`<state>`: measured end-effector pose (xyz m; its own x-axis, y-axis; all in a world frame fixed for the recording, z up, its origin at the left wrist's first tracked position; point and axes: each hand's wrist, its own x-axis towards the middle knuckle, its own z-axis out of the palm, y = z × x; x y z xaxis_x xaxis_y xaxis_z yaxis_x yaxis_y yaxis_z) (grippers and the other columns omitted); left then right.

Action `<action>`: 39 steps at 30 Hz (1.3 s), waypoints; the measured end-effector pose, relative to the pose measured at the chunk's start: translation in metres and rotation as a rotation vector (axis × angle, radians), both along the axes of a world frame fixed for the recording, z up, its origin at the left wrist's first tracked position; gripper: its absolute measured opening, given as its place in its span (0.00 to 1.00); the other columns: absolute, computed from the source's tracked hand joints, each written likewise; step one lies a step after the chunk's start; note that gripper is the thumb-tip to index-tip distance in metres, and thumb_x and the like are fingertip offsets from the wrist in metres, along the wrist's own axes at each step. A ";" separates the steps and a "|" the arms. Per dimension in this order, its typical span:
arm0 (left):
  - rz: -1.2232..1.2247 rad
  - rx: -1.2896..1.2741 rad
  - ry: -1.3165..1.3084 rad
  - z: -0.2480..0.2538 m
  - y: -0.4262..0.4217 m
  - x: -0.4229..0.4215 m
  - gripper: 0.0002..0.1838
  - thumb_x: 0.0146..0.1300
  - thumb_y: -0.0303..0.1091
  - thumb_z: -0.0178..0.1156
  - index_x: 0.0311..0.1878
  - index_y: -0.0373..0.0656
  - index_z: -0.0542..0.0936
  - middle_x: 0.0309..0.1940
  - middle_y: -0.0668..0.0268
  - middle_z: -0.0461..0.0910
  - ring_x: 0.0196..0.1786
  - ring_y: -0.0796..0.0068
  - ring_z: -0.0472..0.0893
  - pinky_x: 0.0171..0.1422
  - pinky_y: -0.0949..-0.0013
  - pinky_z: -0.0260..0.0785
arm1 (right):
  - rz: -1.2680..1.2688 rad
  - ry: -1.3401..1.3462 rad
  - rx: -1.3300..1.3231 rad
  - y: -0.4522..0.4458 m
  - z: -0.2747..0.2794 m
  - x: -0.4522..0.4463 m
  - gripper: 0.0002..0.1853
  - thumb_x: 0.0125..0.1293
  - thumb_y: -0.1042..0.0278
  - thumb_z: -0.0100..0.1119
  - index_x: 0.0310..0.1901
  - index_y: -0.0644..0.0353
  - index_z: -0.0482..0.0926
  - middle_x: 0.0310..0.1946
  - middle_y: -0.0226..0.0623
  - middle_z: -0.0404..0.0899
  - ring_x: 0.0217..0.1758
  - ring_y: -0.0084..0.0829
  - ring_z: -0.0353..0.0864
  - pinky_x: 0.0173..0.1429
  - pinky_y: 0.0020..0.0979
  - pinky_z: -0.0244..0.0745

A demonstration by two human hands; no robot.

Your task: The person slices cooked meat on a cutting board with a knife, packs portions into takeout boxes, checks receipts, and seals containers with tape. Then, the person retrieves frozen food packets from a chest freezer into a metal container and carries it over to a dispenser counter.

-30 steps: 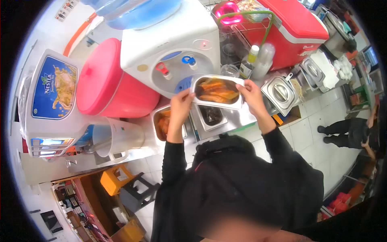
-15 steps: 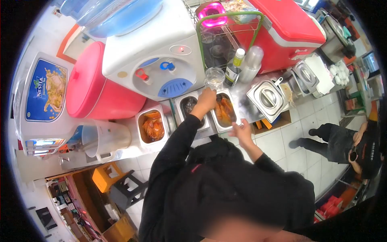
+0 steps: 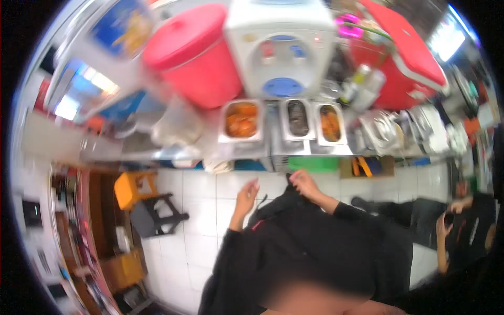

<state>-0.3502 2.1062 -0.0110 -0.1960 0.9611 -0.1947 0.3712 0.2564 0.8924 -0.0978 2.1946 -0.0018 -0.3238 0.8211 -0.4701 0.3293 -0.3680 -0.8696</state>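
Note:
Both of my hands are in front of my body, below the steel counter's front edge and touching nothing on it. My left hand (image 3: 248, 197) is raised with loosely bent fingers apart, and I see nothing in it. Near my dark clothing, my right hand (image 3: 305, 185) has half-curled fingers, slightly blurred, with nothing visible in them. On the counter stand a steel pan of orange pieces (image 3: 241, 122), a steel pan with dark contents (image 3: 298, 118) and another pan of orange-brown pieces (image 3: 330, 124). A clear plastic cup (image 3: 330, 90) sits behind the pans.
A white water dispenser (image 3: 281, 50) and a pink lidded bucket (image 3: 194, 58) stand behind the pans. To the right are a bottle (image 3: 354, 84), a red cooler box (image 3: 404, 58) and lidded pans (image 3: 380, 128). Stools (image 3: 155, 215) are left; a person (image 3: 462, 226) is right.
My left hand has let go of the clear cup and drawn back from the counter. My right hand has moved away from the right pan. The view has turned and shifted left.

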 end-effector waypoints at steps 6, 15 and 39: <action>0.299 -0.589 -0.020 -0.148 -0.355 -0.005 0.28 0.65 0.49 0.50 0.61 0.40 0.72 0.57 0.49 0.74 0.58 0.52 0.75 0.63 0.56 0.65 | 1.775 -0.385 0.153 -0.100 -0.160 -0.182 0.25 0.63 0.43 0.54 0.52 0.55 0.78 0.45 0.42 0.82 0.46 0.43 0.80 0.53 0.38 0.72; 0.888 -0.541 -0.005 -0.120 -0.527 -0.026 0.16 0.59 0.43 0.54 0.37 0.41 0.83 0.35 0.50 0.82 0.41 0.49 0.81 0.43 0.52 0.73 | 2.237 -0.300 0.788 -0.372 -0.109 -0.397 0.17 0.61 0.52 0.59 0.39 0.59 0.79 0.36 0.45 0.81 0.42 0.48 0.80 0.46 0.45 0.73; 1.796 -1.032 -0.432 -0.212 -1.130 -0.172 0.22 0.62 0.46 0.57 0.54 0.43 0.75 0.38 0.57 0.82 0.41 0.58 0.82 0.41 0.49 0.74 | 2.191 1.065 0.799 -1.381 -0.012 -1.005 0.33 0.54 0.70 0.64 0.62 0.55 0.63 0.53 0.51 0.66 0.53 0.46 0.71 0.55 0.45 0.69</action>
<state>-0.5224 0.9762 -0.2232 -0.3650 -0.6393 -0.6768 -0.9226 0.3461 0.1706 -1.1033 0.8139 -0.0138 -0.3110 -0.8822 0.3534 -0.7560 0.0043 -0.6546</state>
